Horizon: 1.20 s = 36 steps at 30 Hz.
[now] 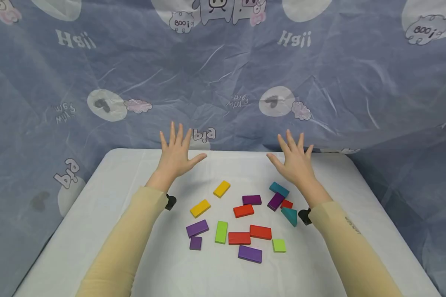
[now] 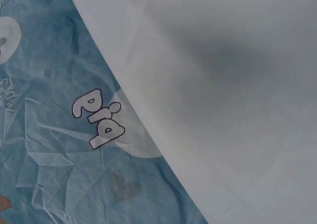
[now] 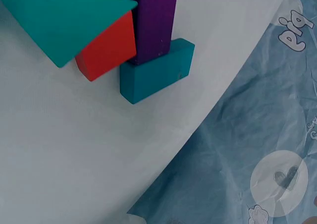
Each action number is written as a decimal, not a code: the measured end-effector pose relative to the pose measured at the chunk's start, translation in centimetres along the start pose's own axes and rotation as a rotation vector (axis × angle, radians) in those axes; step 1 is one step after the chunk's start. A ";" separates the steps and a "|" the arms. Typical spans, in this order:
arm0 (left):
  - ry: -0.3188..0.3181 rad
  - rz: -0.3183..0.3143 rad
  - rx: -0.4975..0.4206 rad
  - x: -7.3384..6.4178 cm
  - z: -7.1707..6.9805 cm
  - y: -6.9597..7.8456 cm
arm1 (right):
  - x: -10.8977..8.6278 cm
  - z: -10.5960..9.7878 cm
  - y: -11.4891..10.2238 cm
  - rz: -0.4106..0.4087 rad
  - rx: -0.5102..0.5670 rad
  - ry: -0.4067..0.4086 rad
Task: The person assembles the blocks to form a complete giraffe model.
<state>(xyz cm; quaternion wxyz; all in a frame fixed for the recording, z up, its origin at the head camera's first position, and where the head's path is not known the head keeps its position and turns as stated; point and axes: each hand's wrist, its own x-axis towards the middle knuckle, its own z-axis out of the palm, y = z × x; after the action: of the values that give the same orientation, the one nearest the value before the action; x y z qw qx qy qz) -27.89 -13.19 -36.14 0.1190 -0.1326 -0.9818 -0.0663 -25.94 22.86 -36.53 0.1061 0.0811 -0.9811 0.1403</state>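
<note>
My left hand (image 1: 174,159) is held out over the far left part of the white table, fingers spread and straight, nothing in it. On the far right, my right hand (image 1: 296,164) is spread the same way and holds nothing. Nearest to the right hand lies a cluster: a blue block (image 1: 279,189), a dark purple block (image 1: 276,201), a small red block (image 1: 286,204) and a teal triangular block (image 1: 290,216). In the right wrist view the teal triangle (image 3: 69,21) overlaps the red block (image 3: 109,48). A yellow block (image 1: 221,189) is nearest to the left hand.
More blocks lie scattered mid-table: another yellow block (image 1: 200,208), several red, purple and lime green ones, such as a green block (image 1: 221,232) and a purple block (image 1: 250,254). A blue-grey printed cloth (image 1: 215,74) hangs behind the white table (image 1: 134,264) and at its sides.
</note>
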 end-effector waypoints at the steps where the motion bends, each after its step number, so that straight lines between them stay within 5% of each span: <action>1: -0.001 0.002 -0.005 0.0 0.1 0.0 | -0.1 0.1 0.0 -0.003 -0.001 0.004; 14: -0.031 0.019 -0.003 -1.1 1.6 0.1 | -1.2 1.9 -0.4 -0.021 0.001 -0.018; 28: -0.021 0.074 -0.010 -3.5 3.6 1.0 | -2.9 4.1 -2.4 -0.088 0.025 -0.040; 36: -0.069 0.118 -0.020 -5.0 4.2 1.7 | -4.6 5.3 -2.8 -0.114 0.039 -0.046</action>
<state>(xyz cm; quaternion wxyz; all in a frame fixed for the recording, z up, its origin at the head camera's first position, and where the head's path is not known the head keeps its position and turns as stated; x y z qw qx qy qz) -23.63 -12.09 -41.27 0.0872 -0.1939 -0.9750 -0.0642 -21.95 19.29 -41.86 0.0897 0.1422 -0.9741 0.1510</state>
